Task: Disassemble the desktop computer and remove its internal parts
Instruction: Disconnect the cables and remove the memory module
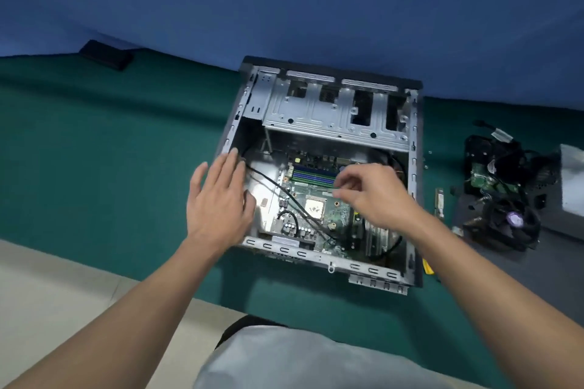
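The opened computer case [319, 110] lies at the desk's [110, 151] far edge. The left hand [218, 202], fingers straight, rests over its left wall. The right hand [369, 193] pinches a thin memory module [328, 190] above the motherboard [335, 215].

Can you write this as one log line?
case: open | left hand: flat over case's left side | right hand: pinching memory stick | removed parts: right of case
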